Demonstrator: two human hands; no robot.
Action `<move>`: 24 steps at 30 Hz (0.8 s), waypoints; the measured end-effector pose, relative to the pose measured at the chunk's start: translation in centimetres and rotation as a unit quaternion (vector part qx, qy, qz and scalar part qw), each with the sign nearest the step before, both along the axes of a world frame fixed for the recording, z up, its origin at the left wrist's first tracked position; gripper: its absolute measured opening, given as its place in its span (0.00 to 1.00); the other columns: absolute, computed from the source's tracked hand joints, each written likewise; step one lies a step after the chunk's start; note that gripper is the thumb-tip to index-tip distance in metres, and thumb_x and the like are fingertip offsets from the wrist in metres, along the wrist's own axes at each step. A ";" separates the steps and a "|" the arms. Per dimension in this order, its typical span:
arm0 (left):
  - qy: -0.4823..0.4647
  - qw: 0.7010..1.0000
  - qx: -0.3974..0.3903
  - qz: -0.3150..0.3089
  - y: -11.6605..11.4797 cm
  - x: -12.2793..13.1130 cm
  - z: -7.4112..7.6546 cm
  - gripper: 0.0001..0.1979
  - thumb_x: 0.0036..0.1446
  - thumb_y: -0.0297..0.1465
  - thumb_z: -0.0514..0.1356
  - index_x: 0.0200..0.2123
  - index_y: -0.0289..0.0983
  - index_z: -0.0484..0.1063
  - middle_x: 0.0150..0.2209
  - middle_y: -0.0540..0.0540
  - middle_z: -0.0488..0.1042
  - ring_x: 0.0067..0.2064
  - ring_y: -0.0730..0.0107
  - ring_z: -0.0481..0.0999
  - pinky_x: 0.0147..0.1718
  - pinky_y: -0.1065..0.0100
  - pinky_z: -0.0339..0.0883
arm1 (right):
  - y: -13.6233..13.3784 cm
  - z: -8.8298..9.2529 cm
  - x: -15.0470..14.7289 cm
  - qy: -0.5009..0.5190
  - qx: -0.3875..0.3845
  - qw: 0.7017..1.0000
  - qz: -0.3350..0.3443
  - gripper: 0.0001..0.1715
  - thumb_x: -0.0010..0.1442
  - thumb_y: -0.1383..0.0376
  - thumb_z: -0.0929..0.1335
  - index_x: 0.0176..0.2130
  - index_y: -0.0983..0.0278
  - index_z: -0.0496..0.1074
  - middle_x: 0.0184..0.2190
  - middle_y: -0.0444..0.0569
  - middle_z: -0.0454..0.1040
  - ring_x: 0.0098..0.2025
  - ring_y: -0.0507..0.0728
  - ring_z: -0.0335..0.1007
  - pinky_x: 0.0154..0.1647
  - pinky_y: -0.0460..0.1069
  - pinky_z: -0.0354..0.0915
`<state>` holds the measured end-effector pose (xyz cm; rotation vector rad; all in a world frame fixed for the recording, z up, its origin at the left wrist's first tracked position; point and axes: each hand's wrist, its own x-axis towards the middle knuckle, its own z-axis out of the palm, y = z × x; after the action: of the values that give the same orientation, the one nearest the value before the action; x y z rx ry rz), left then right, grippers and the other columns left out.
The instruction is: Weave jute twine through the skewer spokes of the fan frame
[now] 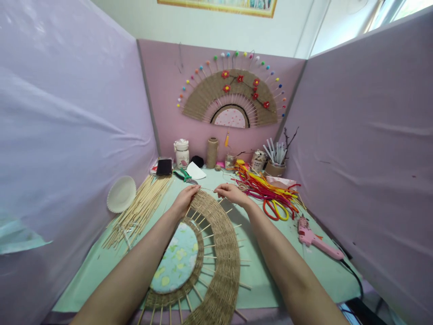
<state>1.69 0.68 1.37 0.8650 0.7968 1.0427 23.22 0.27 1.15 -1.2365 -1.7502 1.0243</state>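
A half-round fan of jute twine woven over wooden sticks lies on the green table, with a floral fabric disc at its centre. My left hand rests on the far edge of the weave, fingers curled and pressing on it. My right hand is just beyond that edge, fingers pinched on a thin strand of twine that runs between the two hands.
A bundle of bamboo sticks and a paper plate lie left. Coloured pipe cleaners, scissors and a pink glue gun lie right. Jars, a twine spool and a finished fan stand at the back wall.
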 end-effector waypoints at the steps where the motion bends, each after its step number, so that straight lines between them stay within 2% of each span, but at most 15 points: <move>1: 0.003 1.000 -0.004 -0.009 0.1 0.0 0.1 0.08 0.49 0.30 0.66 0.33 0.34 0.73 0.23 0.47 0.76 0.23 0.69 0.75 0.22 0.71 0.64 | -0.2 0.0 0.1 -0.006 0.003 1.000 -0.002 0.18 0.55 0.54 0.68 0.33 0.66 0.76 0.24 0.44 0.71 0.26 0.50 0.61 0.29 0.45 0.58; 5: 0.012 0.998 -0.027 -0.047 0.3 0.0 0.5 0.10 0.50 0.33 0.65 0.32 0.32 0.74 0.23 0.44 0.76 0.23 0.65 0.76 0.22 0.69 0.66 | -0.8 -0.2 0.4 -0.020 0.016 1.000 -0.011 0.17 0.57 0.56 0.65 0.33 0.66 0.76 0.25 0.46 0.73 0.27 0.51 0.64 0.30 0.46 0.59; 8: 0.014 0.998 -0.037 -0.039 0.6 -0.1 0.6 0.08 0.52 0.32 0.64 0.32 0.33 0.75 0.22 0.46 0.76 0.21 0.68 0.75 0.21 0.70 0.67 | -1.0 -0.6 0.4 -0.027 0.021 0.999 -0.019 0.15 0.57 0.59 0.65 0.35 0.66 0.76 0.26 0.47 0.74 0.29 0.52 0.67 0.31 0.46 0.61; 12: 0.012 0.999 -0.038 -0.026 1.0 -0.2 0.4 0.06 0.51 0.29 0.65 0.32 0.33 0.75 0.22 0.47 0.76 0.21 0.69 0.75 0.21 0.71 0.67 | -1.2 -1.1 0.9 -0.053 0.037 0.997 -0.046 0.09 0.52 0.65 0.68 0.33 0.66 0.76 0.26 0.46 0.74 0.29 0.52 0.67 0.32 0.46 0.61; 17: -0.005 0.999 -0.043 -0.008 1.3 -0.5 0.2 0.06 0.50 0.27 0.65 0.34 0.32 0.76 0.24 0.46 0.77 0.22 0.69 0.76 0.21 0.72 0.67 | -1.8 -0.7 2.8 -0.109 0.058 0.987 -0.107 0.07 0.49 0.67 0.70 0.32 0.65 0.76 0.22 0.44 0.71 0.27 0.53 0.64 0.30 0.47 0.58; 21: -0.043 0.997 -0.060 -0.002 1.1 -0.9 0.4 0.05 0.54 0.26 0.63 0.36 0.32 0.74 0.27 0.46 0.78 0.26 0.68 0.79 0.25 0.71 0.71 | -2.3 -0.5 4.8 -0.143 0.059 0.974 -0.163 0.07 0.49 0.67 0.70 0.32 0.65 0.77 0.28 0.47 0.75 0.31 0.54 0.68 0.33 0.47 0.60; 24: -0.068 0.994 -0.085 -0.008 0.8 -1.3 0.8 0.04 0.59 0.27 0.58 0.37 0.34 0.73 0.28 0.47 0.79 0.28 0.68 0.80 0.30 0.68 0.74 | -2.4 -0.7 6.4 -0.169 0.045 0.956 -0.236 0.07 0.52 0.65 0.69 0.32 0.65 0.77 0.30 0.49 0.77 0.34 0.57 0.70 0.34 0.48 0.60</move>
<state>0.35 1.45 2.13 0.6472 0.7504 0.9927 29.65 -2.17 0.46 -1.7375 -1.6007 0.4691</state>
